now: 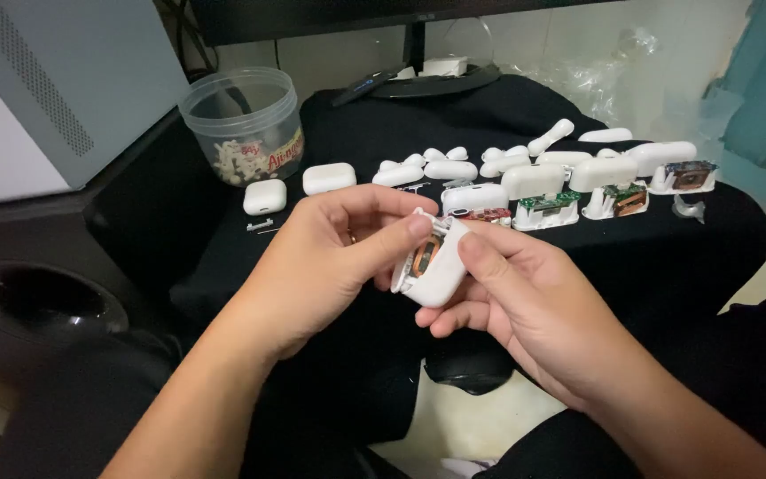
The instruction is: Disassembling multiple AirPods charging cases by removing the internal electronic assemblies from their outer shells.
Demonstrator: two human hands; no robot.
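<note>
Near centre, I note both hands on white earbud case shell (436,266), copper coil exposed. Left hand (330,257) fingers pinch top edge; right hand (516,302) fingers grip side. Risk, my judgement: prying force snaps coil wire or slips shell onto black cloth (356,133).

Two closed white cases (265,196), one clear tub (241,124), one monitor stand (432,82)
</note>
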